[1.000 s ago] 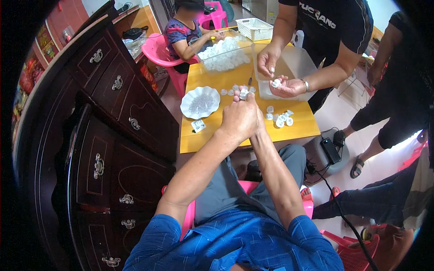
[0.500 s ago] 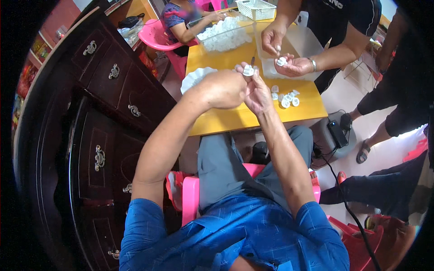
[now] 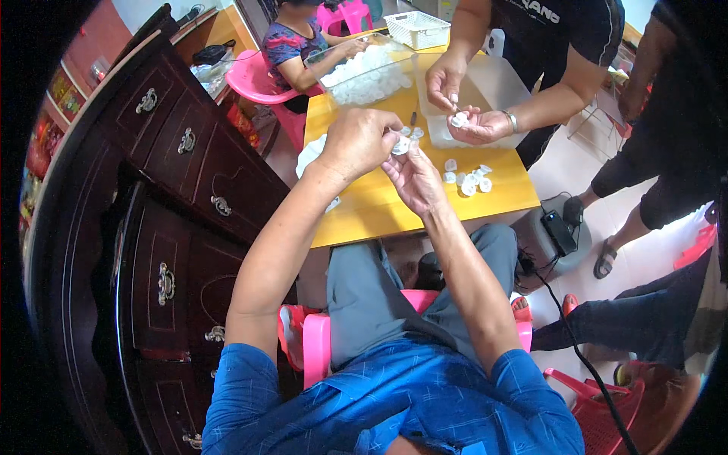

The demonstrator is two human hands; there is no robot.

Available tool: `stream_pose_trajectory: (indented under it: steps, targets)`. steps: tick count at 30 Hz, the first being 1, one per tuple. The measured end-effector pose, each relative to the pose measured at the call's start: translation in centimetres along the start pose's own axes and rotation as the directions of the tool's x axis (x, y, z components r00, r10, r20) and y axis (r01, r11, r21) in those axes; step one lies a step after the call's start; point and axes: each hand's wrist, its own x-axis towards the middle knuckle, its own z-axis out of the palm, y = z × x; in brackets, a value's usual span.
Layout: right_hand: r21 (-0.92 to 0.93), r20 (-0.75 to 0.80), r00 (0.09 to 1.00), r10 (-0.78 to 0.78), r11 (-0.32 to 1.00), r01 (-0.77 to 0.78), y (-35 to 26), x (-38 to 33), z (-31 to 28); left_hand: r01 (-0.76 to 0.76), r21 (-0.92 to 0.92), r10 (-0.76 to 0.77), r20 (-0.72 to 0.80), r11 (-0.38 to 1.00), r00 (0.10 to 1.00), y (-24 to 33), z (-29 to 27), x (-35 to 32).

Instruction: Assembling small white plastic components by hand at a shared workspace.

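Now that the left hand [image 3: 359, 141] has shifted, its narrowed fingers apparently touch the white piece [image 3: 400, 145] the right hand [image 3: 417, 182] holds.

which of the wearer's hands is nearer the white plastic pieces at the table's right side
Right. The right hand is a little left of the white plastic pieces; the left hand is farther left.

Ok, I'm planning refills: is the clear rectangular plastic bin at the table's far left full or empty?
Fairly full: small white pieces lie heaped inside the bin.
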Motion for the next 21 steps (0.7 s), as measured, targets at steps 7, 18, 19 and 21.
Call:
stream_pose_trajectory:
  steps: [7,18,19,21]
  targets:
    - [0.010,0.001,1.000,0.002,1.000,-0.002,-0.1,-0.6,0.1,0.025,-0.091,-0.025,-0.002,0.996,1.000,-0.3,1.3,-0.5]
    - [-0.043,-0.020,1.000,-0.020,0.999,0.020,0.2,-0.6,-0.5,0.047,-0.216,-0.057,-0.044,0.975,0.997,0.0,1.2,-0.8]
    - [-0.052,-0.014,1.000,-0.010,0.999,0.009,0.2,-0.6,-0.5,0.124,-0.337,-0.143,-0.034,0.933,0.989,0.0,0.5,-0.9]
    - [-0.031,0.006,1.000,0.007,0.999,-0.007,0.2,-0.4,-0.7,0.127,-0.452,-0.158,-0.033,0.883,0.987,-2.5,1.0,-0.2]
